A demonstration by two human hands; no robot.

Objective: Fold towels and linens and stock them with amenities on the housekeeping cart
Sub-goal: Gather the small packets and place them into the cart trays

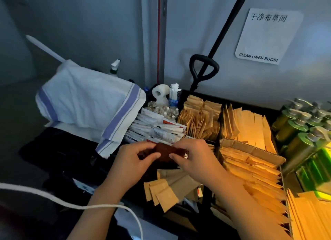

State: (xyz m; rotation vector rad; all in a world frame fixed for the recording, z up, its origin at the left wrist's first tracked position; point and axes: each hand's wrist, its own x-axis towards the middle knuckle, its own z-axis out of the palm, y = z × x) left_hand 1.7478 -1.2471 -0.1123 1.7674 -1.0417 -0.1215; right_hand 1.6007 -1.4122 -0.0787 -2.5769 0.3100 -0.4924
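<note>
Both hands hold a small dark brown packet (165, 152) above the top tray of the housekeeping cart (213, 96). My left hand (133, 165) pinches its left end between thumb and fingers. My right hand (194, 156) pinches its right end. Below the hands lie loose brown paper sachets (165, 193). A white towel with purple stripes (89, 103) is draped over the cart's left side.
Compartments hold white sachets (157, 130), rows of kraft paper packets (200, 120) and a cardboard box of flat packets (250, 166). Green pump bottles (302, 132) stand at the right. A black handle (204, 66), a spray bottle (114, 68) and a white cord (71, 204) are nearby.
</note>
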